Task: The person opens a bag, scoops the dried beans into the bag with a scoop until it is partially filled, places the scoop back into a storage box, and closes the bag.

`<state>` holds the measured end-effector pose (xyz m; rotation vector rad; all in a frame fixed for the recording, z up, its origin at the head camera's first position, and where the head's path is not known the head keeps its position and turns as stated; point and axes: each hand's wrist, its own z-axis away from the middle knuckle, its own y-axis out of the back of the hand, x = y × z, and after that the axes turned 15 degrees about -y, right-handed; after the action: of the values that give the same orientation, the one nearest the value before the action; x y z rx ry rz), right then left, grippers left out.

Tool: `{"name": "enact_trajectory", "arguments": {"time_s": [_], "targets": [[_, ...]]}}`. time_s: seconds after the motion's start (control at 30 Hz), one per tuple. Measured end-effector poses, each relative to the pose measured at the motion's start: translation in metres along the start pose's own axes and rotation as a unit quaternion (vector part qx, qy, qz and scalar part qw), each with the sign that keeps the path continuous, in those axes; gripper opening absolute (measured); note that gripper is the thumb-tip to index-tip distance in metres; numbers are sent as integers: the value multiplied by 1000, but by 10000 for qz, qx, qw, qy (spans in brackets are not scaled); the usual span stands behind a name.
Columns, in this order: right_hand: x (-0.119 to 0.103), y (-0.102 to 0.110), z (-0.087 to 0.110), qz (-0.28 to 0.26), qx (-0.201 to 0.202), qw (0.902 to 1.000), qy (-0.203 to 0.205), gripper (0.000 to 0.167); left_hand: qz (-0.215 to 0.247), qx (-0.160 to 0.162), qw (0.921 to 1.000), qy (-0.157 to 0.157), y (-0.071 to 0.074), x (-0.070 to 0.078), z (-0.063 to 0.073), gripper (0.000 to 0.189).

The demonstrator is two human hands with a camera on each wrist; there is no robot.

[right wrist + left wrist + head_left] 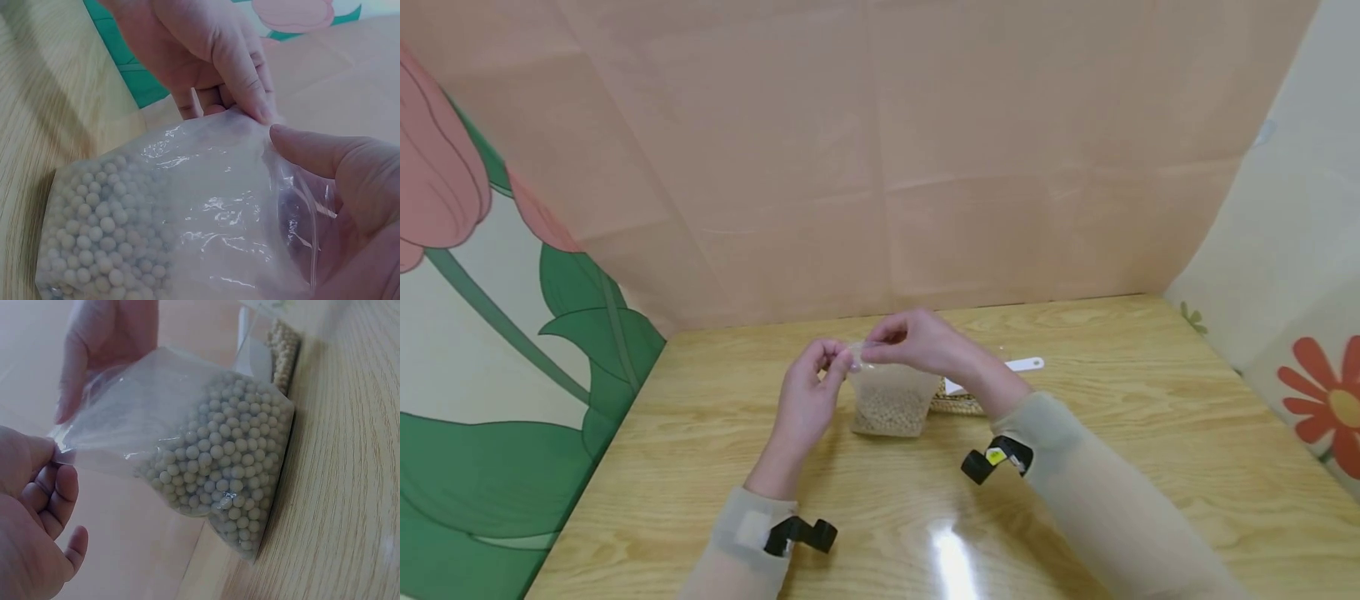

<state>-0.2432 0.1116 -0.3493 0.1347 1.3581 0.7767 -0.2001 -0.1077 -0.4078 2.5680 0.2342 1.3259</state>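
Observation:
A clear plastic bag point(891, 402), partly filled with small pale round beads point(231, 450), stands on the wooden table. My left hand point(808, 396) pinches one upper corner of it between thumb and fingers. Along the bag's top edge, my right hand point(925, 343) grips the film, its thumb point(312, 150) on the near side and the other fingers behind the plastic. Both hands' fingertips are close together at that corner. The beads lie in the lower part of the bag, and the upper part is loose, wrinkled film.
Just behind the bag, partly covered by it and my right arm, is a low woven-looking container point(957, 406). A white-handled tool point(1026, 364) lies over it. The wooden table point(700, 433) reaches back to a pinkish cloth backdrop point(880, 208).

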Motion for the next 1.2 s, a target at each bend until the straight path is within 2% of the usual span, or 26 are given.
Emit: {"name": "enact_trajectory", "arguments": {"time_s": [0.4, 0.7, 1.2], "targets": [[-7, -1, 3, 86, 252, 9996, -31, 17, 55, -29, 10000, -71, -3, 3, 0, 11], [-7, 2, 4, 41, 250, 9996, 104, 14, -184, -24, 9998, -100, -5, 5, -4, 14], [-3, 3, 4, 119, 203, 9997, 99, 15, -100, -98, 9998, -153, -7, 6, -2, 13]]}}
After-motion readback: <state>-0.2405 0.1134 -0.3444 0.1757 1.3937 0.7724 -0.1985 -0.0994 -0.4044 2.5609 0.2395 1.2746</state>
